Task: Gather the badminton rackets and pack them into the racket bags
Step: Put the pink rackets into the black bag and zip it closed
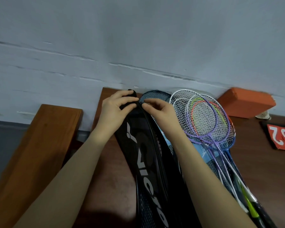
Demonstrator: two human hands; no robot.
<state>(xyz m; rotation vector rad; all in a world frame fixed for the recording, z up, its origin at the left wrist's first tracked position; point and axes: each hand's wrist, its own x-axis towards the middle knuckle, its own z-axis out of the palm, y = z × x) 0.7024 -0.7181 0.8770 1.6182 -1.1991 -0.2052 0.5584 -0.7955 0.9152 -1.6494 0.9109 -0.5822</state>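
Observation:
A long black racket bag [148, 155] with white lettering lies lengthwise on the dark wooden table [262, 162]. My left hand [117, 111] grips the bag's far end. My right hand [158, 108] pinches something small at the zip edge near that end. Under and beside the black bag lies a blue mesh racket cover [156, 96]. To the right, several badminton rackets [207, 119] with purple, white and blue frames lie fanned out on the table, heads toward the wall.
A wooden bench [39, 142] stands left of the table. An orange block [247, 102] leans against the blue-grey wall at the back right. A red score card with white digits [281, 137] and a shuttlecock [263, 116] lie at the right edge.

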